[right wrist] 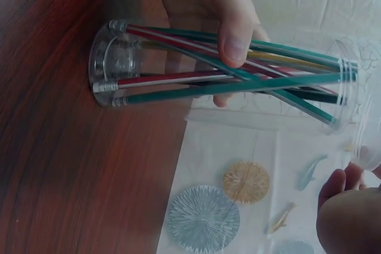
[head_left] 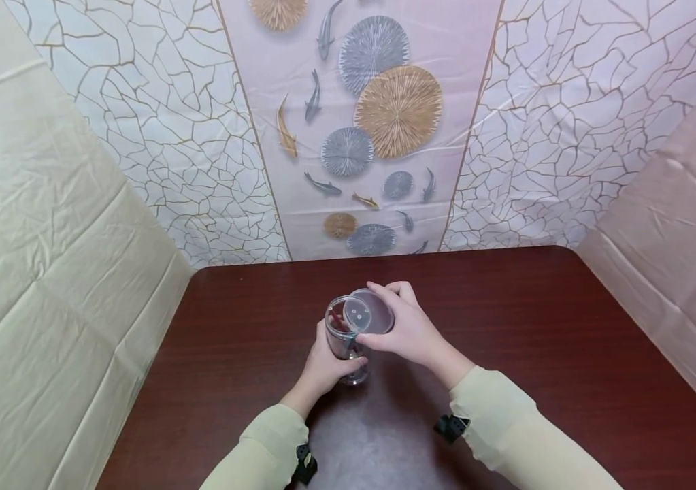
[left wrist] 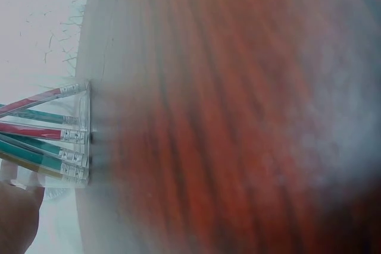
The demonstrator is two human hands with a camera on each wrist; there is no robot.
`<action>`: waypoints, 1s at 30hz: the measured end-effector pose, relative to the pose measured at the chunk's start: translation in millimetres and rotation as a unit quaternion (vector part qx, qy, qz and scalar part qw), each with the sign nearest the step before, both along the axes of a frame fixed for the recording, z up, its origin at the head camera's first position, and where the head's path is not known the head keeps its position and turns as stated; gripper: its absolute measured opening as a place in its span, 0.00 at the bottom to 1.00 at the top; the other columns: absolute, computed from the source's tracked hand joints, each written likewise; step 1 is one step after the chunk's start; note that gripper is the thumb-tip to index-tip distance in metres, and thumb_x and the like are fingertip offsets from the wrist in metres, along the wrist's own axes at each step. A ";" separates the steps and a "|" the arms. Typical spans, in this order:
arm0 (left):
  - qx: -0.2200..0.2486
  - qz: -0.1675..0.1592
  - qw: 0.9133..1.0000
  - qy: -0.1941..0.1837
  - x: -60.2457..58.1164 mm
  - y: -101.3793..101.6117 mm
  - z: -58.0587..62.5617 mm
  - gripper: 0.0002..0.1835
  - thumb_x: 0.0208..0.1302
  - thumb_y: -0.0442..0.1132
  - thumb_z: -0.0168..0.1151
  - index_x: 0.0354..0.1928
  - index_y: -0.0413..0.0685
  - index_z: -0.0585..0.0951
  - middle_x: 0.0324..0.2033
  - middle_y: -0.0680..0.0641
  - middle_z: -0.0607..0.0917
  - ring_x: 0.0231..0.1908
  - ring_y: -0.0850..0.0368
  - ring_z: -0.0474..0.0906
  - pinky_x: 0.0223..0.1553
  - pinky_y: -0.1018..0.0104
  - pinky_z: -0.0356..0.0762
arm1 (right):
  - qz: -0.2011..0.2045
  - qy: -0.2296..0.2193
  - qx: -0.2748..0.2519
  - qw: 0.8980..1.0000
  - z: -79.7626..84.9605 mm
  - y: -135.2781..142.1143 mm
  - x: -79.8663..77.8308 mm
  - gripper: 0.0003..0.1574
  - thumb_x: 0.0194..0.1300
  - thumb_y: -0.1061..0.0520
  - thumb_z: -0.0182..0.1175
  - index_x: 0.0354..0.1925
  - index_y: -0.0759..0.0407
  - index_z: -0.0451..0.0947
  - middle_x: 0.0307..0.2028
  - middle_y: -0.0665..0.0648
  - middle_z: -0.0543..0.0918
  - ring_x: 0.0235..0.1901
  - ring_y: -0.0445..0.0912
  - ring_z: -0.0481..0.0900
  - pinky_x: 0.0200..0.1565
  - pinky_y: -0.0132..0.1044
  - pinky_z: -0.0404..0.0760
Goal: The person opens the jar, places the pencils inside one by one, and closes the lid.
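Note:
My left hand point(head_left: 323, 364) grips a clear plastic jar point(head_left: 356, 376) around its side, thumb across the front. Several pencils point(right wrist: 196, 90) in red, green and yellow stand inside at crossing angles, their metal-banded ends toward the jar's base. At the jar's mouth, my right hand point(head_left: 411, 327) pinches a clear round lid point(head_left: 381, 310) by its edge. The lid is tilted and overlaps the right side of the rim in the head view. In the left wrist view, the pencils point(left wrist: 36, 130) show through the jar wall, with part of a hand below them.
A dark reddish-brown table point(head_left: 250, 306) lies under both hands. Behind it hangs a patterned cloth point(head_left: 348, 204) with fish and round leaf shapes. Plain pale cloth walls point(head_left: 60, 272) rise at both sides. Each sleeve has a small black wrist camera point(head_left: 452, 427) beside it.

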State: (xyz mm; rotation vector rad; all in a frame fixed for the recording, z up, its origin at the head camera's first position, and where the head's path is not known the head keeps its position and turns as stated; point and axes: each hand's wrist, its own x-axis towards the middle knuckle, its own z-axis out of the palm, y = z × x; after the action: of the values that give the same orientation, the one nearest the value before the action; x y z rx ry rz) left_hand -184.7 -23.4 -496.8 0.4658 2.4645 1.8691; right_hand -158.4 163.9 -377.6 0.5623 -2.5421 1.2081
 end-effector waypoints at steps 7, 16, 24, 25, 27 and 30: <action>-0.003 0.002 1.000 0.012 -0.6 0.0 -0.9 0.51 0.39 0.44 0.78 0.64 0.53 0.56 0.55 0.44 0.74 0.52 0.51 0.72 0.55 0.52 0.65 | 0.008 -0.024 0.009 1.000 -6.3 -7.2 -8.0 0.54 0.39 0.48 0.77 0.65 0.57 0.66 0.49 0.60 0.65 0.48 0.49 0.68 0.50 0.45 0.72; -0.016 0.008 1.000 0.015 -0.9 -1.3 -3.0 0.51 0.39 0.45 0.78 0.64 0.52 0.56 0.55 0.44 0.74 0.51 0.51 0.73 0.54 0.53 0.66 | 0.019 -0.042 0.023 0.999 -7.7 -18.2 -14.2 0.56 0.40 0.46 0.76 0.66 0.59 0.64 0.48 0.59 0.64 0.48 0.49 0.67 0.50 0.44 0.72; -0.025 -0.001 0.999 0.021 -0.2 -1.2 -2.7 0.51 0.39 0.45 0.78 0.64 0.49 0.56 0.54 0.44 0.74 0.52 0.51 0.72 0.54 0.52 0.66 | 0.026 -0.048 0.044 0.998 -6.6 -24.2 -18.4 0.55 0.41 0.45 0.76 0.65 0.59 0.66 0.45 0.57 0.62 0.47 0.50 0.62 0.49 0.43 0.70; -0.025 -0.003 0.999 0.022 -0.2 -1.2 -2.5 0.51 0.39 0.45 0.78 0.64 0.49 0.56 0.54 0.44 0.74 0.52 0.51 0.72 0.54 0.52 0.66 | 0.025 -0.052 0.046 0.997 -6.3 -24.4 -18.5 0.54 0.41 0.45 0.76 0.65 0.58 0.66 0.45 0.57 0.62 0.47 0.50 0.62 0.49 0.43 0.70; -0.026 -0.003 0.999 0.025 0.3 -1.4 -2.0 0.51 0.39 0.45 0.78 0.64 0.48 0.56 0.54 0.44 0.74 0.52 0.51 0.72 0.54 0.52 0.66 | 0.022 -0.064 0.048 0.997 -5.5 -24.6 -18.4 0.54 0.40 0.45 0.75 0.64 0.57 0.67 0.46 0.57 0.62 0.48 0.50 0.62 0.49 0.43 0.71; -0.030 -0.001 0.999 0.023 0.5 -1.7 -1.5 0.51 0.39 0.45 0.78 0.64 0.48 0.57 0.54 0.44 0.75 0.52 0.52 0.72 0.54 0.52 0.66 | 0.019 -0.084 0.051 0.995 -4.7 -24.8 -18.8 0.54 0.40 0.43 0.75 0.64 0.56 0.67 0.47 0.57 0.63 0.49 0.50 0.62 0.49 0.44 0.71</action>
State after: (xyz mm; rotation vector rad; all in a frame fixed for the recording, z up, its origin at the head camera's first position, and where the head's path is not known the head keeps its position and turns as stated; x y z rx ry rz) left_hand -184.2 -25.1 -498.4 0.5151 2.5399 1.7982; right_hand -177.2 139.1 -382.3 0.5547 -2.7595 1.1885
